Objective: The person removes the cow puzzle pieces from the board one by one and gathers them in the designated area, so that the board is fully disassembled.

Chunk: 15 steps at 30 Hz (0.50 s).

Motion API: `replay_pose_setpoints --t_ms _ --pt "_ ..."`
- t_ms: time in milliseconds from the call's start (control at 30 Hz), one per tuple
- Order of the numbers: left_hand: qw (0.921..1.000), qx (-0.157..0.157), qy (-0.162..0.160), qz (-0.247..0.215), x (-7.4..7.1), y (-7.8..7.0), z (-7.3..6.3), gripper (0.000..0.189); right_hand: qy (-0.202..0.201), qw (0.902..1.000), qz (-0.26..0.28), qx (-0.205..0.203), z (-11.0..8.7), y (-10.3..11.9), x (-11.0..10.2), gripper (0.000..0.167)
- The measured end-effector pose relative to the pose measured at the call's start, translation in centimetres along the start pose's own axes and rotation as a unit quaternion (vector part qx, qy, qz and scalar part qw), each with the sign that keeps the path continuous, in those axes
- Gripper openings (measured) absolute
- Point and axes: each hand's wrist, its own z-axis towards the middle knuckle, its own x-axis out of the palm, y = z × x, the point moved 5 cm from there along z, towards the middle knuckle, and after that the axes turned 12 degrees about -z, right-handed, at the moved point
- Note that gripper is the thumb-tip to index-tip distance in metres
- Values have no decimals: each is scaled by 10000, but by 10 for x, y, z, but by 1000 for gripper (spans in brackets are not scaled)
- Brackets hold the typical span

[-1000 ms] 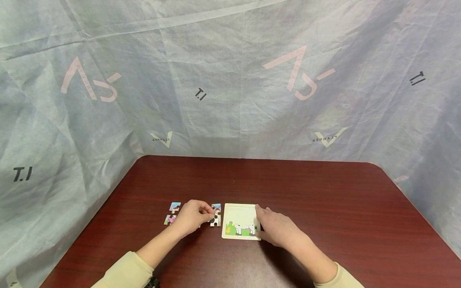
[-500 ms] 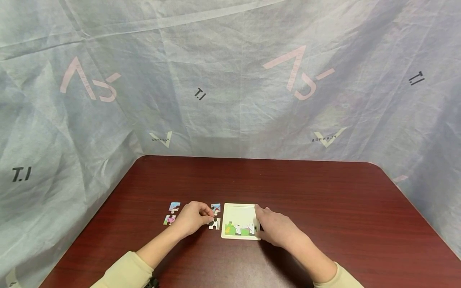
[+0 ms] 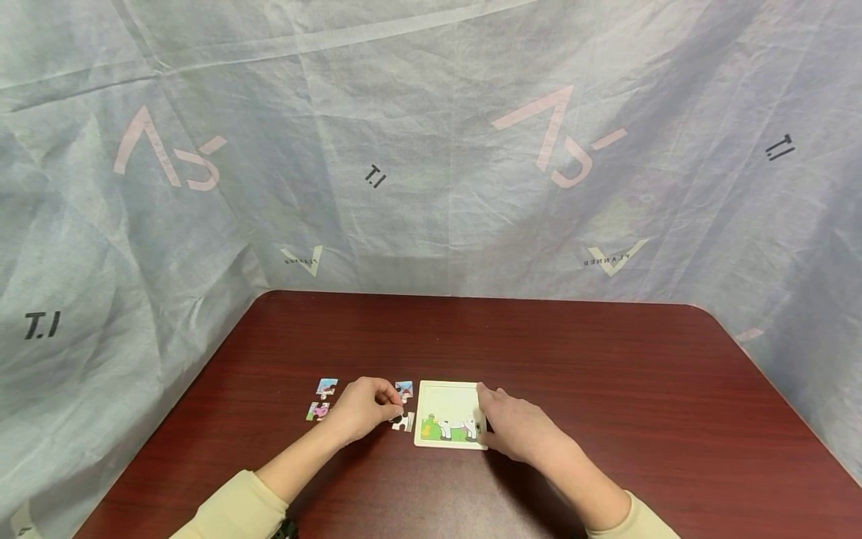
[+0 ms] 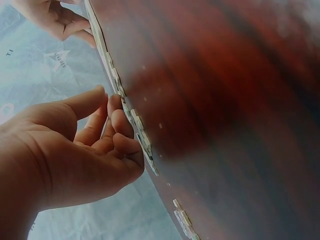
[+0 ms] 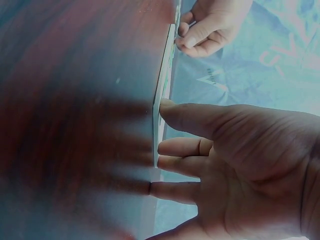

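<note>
At the bottom edge of the head view, left of centre, are a pale yellow sleeve [image 3: 239,509] and part of a dark wristband [image 3: 286,529]; a second pale sleeve [image 3: 636,520] shows toward the lower right. Further in, right of centre in the lower frame, the right hand [image 3: 517,425] rests along the right edge of a square tray [image 3: 450,400]. In the right wrist view its fingers lie spread and mostly straight, with the thumb [image 5: 172,110] and some fingertips touching the tray's edge. The tray lies flat at lower centre, a strip with a white animal and a yellow duck along its near side and the pale base bare above. To its left, the left hand [image 3: 364,409] is bent over a black-and-white puzzle piece [image 3: 404,424], with the thumb and fingertips drawn close together and the other fingers curled. The piece sits just below and right of those fingertips, near the tray's left rim; whether they pinch it or merely touch it, I cannot tell. Left of that hand is a pink-and-green piece [image 3: 319,411]. Slightly farther up the frame, a blue piece with red on it [image 3: 405,389] lies just beyond the fingertips, and another blue piece [image 3: 326,386] lies beyond the pink one. Past them stretches the reddish-brown table [image 3: 586,359], then a grey printed cloth [image 3: 444,150] filling the upper frame.
</note>
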Motion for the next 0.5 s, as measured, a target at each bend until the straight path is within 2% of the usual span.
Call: replay_pose_setpoints --t_ms 200,367,500 --pt "10000 34 20 2 1 0 0 10 -106 9988 209 -434 -2 2 0 43" --pt "9999 104 40 -21 3 -1 0 10 -195 9972 80 -719 -2 4 0 43" --pt "9997 214 83 -27 4 -4 0 10 -177 9970 -16 -751 -2 5 1 42"
